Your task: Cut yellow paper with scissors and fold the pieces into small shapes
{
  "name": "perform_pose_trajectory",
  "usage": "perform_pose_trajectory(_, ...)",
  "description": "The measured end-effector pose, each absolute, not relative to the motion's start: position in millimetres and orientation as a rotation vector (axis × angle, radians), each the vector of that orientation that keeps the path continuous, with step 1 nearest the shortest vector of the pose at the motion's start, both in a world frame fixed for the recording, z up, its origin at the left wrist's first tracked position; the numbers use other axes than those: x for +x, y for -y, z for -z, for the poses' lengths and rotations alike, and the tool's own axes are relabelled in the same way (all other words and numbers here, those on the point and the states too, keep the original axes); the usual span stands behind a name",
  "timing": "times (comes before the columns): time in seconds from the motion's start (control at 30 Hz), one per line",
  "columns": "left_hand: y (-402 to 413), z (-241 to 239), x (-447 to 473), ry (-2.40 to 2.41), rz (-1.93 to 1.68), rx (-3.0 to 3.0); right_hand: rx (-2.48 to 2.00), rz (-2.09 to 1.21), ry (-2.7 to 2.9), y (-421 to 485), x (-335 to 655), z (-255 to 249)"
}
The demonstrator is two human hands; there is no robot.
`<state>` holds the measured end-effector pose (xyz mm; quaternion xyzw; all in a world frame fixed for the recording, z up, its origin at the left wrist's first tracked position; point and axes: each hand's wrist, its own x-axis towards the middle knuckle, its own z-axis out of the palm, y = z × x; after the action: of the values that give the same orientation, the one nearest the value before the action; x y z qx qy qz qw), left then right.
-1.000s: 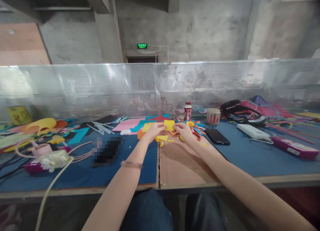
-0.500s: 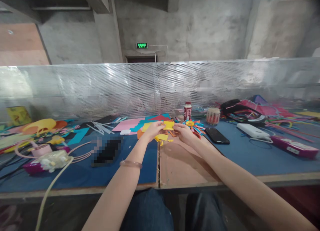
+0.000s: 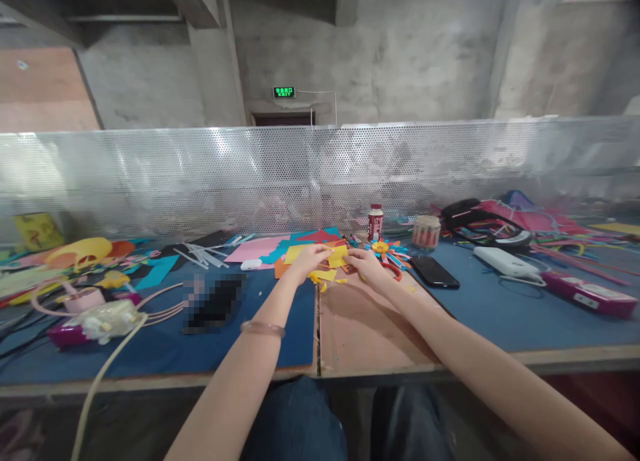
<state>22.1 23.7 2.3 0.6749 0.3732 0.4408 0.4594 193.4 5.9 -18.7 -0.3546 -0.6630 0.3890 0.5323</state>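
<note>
Between my two hands is a small piece of yellow paper [image 3: 337, 255], held up just above the table and somewhat tilted. My left hand [image 3: 313, 258] pinches its left side, with the fingers closed. At its right side, the fingers of my right hand [image 3: 365, 262] are closed on the edge. Yellow paper scraps [image 3: 326, 275] lie just below the hands. Orange-red loops that look like scissor handles [image 3: 393, 270] show beside my right wrist, partly hidden. A paper flower [image 3: 381, 246] with a yellow centre and blue and orange petals lies behind the right hand.
A red-capped bottle [image 3: 375, 222] and a striped jar [image 3: 426, 232] stand behind. A black phone [image 3: 435, 272], a white power bank [image 3: 506, 262] and a purple power strip [image 3: 589, 293] lie right. Coloured sheets [image 3: 260, 248], white sticks [image 3: 203, 255] and a plugged-in strip [image 3: 67, 334] are left.
The yellow paper has tilted between my fingers, and its curved lower edge no longer faces me squarely. Both hands have shifted only slightly.
</note>
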Motion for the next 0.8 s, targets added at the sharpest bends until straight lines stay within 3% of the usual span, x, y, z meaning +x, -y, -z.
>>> perform_pose_trajectory(0.27, -22, -4, 23, -0.822, -1.116, 1.407, -0.817, -0.870, 1.608, -11, 195, 23)
perform_pose_trajectory(0.63, -24, -4, 25, -0.678, -1.124, 1.328, -0.809, -0.332, 1.873, -15, 202, 20)
perform_pose_trajectory(0.8, -23, -3, 26, -0.776, -1.201, 1.378, -0.891, -0.353, 1.887, -2, 199, 15)
